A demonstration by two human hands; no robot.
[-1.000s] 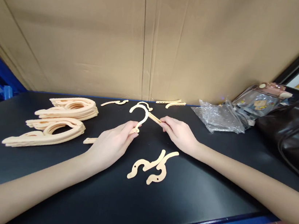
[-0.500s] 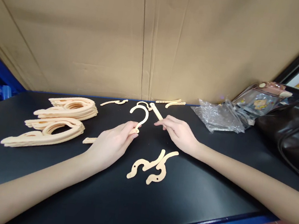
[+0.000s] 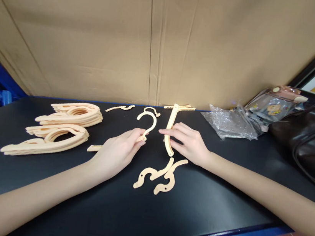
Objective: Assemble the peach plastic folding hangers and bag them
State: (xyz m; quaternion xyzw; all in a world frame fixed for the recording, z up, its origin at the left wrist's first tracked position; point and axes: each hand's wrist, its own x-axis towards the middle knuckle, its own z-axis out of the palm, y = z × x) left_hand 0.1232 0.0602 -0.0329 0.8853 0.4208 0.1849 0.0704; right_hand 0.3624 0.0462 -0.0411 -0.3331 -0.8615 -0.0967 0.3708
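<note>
My left hand is closed round a cream hanger hook joined to an arm piece, whose end sticks out on the left below the wrist; the joint is partly covered by my fingers. Between the fingers of my right hand stands a curved cream hanger arm with a hole at its end, held nearly upright. Two wavy hanger pieces with small holes lie on the table just in front of my hands. Behind my left hand rests another loose hook.
Two stacks of folded cream hangers lie at the left of the black table. A wavy piece and thin strips rest along the back by the cardboard. Clear plastic bags and a dark bag are at the right.
My right hand has turned the hanger arm from a slant, mostly hidden by the fingers, to nearly upright, so its full length shows. My left hand has stayed in place.
</note>
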